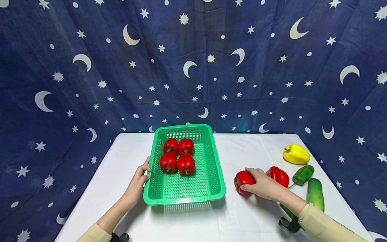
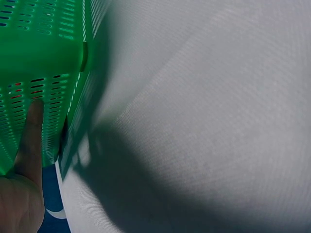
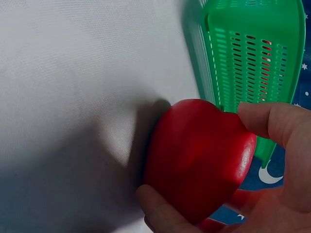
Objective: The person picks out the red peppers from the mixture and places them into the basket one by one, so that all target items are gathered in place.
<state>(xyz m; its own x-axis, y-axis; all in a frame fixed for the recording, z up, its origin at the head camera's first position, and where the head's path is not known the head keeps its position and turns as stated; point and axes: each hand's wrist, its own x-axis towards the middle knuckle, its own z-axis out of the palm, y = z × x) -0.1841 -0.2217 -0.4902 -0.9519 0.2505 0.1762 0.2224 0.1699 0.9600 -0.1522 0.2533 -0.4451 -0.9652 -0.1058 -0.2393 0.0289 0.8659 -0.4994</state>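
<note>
A green plastic basket (image 1: 211, 158) stands on the white-covered table with several red bell peppers (image 1: 186, 164) grouped in its left part. My left hand (image 1: 136, 185) grips the basket's left rim. One of its fingers (image 2: 32, 131) lies along the perforated outer wall in the left wrist view. To the right of the basket, my right hand (image 1: 264, 184) holds another red bell pepper (image 3: 194, 155), thumb at its stem end and fingers round its far side. That pepper is low over the table, its stem turned toward the basket.
Just right of my right hand lies one more red bell pepper (image 1: 278, 176). Beyond it are a yellow bell pepper (image 1: 296, 154), a small green pepper (image 1: 303, 174) and a cucumber-like green vegetable (image 1: 315, 193). My right forearm partly covers a dark green item (image 1: 287, 211). A star-patterned blue cloth (image 1: 193, 84) hangs behind.
</note>
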